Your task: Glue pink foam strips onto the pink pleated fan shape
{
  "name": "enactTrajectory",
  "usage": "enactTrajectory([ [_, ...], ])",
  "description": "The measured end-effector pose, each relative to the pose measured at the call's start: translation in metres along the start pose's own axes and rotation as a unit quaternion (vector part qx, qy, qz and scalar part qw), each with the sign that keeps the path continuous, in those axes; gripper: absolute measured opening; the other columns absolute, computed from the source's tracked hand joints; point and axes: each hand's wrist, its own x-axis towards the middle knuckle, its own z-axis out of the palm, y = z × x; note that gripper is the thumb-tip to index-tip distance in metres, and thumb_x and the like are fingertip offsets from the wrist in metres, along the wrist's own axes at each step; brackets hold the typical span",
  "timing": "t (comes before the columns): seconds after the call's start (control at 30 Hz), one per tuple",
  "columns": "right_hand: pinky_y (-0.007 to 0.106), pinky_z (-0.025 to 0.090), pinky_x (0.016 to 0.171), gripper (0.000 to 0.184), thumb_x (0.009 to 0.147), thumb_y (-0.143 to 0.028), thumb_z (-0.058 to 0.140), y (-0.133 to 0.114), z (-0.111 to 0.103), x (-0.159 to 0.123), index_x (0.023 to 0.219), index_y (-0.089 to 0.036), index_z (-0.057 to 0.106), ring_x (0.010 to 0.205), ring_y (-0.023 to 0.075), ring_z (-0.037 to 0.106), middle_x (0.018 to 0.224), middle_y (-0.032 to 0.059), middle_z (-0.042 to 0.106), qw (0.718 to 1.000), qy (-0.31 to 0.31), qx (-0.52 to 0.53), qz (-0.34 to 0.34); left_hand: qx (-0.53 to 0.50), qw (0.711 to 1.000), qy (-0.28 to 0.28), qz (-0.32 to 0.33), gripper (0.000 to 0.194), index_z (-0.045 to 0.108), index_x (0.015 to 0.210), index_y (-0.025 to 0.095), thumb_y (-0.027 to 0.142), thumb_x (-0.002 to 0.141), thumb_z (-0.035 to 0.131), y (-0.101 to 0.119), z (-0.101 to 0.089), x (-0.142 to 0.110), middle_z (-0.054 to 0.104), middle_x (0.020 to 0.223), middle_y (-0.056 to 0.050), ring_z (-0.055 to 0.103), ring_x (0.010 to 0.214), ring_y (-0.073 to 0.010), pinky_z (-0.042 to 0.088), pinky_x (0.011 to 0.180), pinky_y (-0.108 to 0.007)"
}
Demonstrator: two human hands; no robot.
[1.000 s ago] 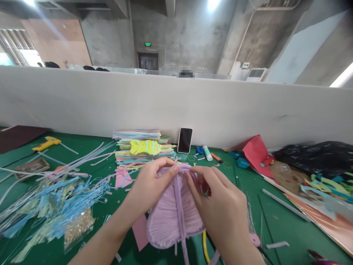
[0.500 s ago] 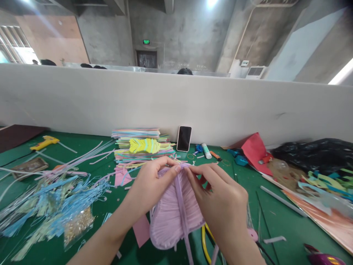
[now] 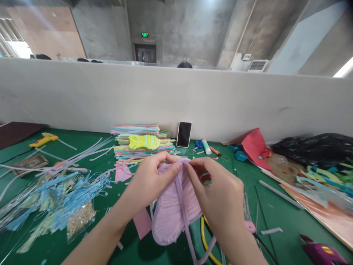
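A lilac piece (image 3: 171,217), rounded at its lower end and covered in close-set, ridged strips, hangs tilted between my hands. My left hand (image 3: 160,173) grips its top edge, thumb in front and fingers curled behind. Beside it, my right hand (image 3: 215,184) pinches at the same top edge with thumb and forefinger, close to a loose lilac strip (image 3: 182,200). That strip runs down the front of the piece and loops below it. The exact spot between the fingertips is too small to make out.
Bundled coloured strips (image 3: 135,129) lie at the back, with a phone (image 3: 184,134) propped beside them. Blue raffia-like strands (image 3: 74,198), a bag of gold bits (image 3: 81,221) and a yellow glue gun (image 3: 45,140) occupy the left. A purple tool (image 3: 322,254) and black plastic (image 3: 314,151) are right.
Both hands keep their hold at the top edge. My right hand has shifted slightly left, and the loose strip's lower end now bends into a loop. The camera view has tilted slightly down.
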Motion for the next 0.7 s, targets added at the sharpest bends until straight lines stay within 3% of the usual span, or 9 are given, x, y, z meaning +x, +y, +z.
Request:
enactTrajectory([
  [0.17, 0.020, 0.047, 0.053, 0.011, 0.083, -0.029, 0.064, -0.0015, -0.0024, 0.0001, 0.078, -0.019, 0.063, 0.053, 0.0089, 0.060, 0.067, -0.0020, 0.066, 1.000, 0.011, 0.006, 0.029, 0.030, 0.999, 0.034, -0.025, 0.019, 0.064, 0.075, 0.019, 0.036, 0.083, 0.059, 0.0031, -0.0006, -0.0006, 0.067, 0.075, 0.001, 0.060, 0.072, -0.0163, 0.043, 0.067, -0.027],
  [0.27, 0.021, 0.048, 0.052, 0.011, 0.083, -0.028, 0.063, 0.0000, -0.0057, 0.0021, 0.076, -0.019, 0.063, 0.052, 0.0097, 0.060, 0.066, -0.0020, 0.067, 0.998, -0.036, 0.019, 0.046, 0.038, 0.997, 0.052, -0.031, 0.020, 0.065, 0.077, 0.018, 0.037, 0.083, 0.059, 0.0013, -0.0030, 0.0005, 0.070, 0.077, 0.000, 0.061, 0.073, -0.0171, 0.044, 0.071, -0.028],
  [0.37, 0.022, 0.048, 0.051, 0.010, 0.081, -0.024, 0.063, 0.0005, -0.0077, 0.0043, 0.072, -0.021, 0.065, 0.050, 0.0104, 0.061, 0.063, -0.0035, 0.068, 0.992, -0.084, 0.047, 0.082, 0.044, 0.997, 0.047, -0.031, 0.021, 0.066, 0.078, 0.018, 0.037, 0.084, 0.059, -0.0014, -0.0055, 0.0011, 0.071, 0.079, 0.000, 0.062, 0.073, -0.0173, 0.043, 0.070, -0.028],
  [0.7, 0.025, 0.049, 0.048, 0.015, 0.075, -0.034, 0.068, -0.0022, -0.0092, 0.0092, 0.072, -0.020, 0.063, 0.050, 0.0146, 0.064, 0.059, 0.0001, 0.069, 0.961, -0.089, 0.147, 0.215, 0.018, 0.999, 0.013, -0.030, 0.019, 0.064, 0.075, 0.018, 0.035, 0.083, 0.059, -0.0008, -0.0064, -0.0007, 0.064, 0.068, 0.002, 0.055, 0.063, -0.0126, 0.038, 0.056, -0.023],
])
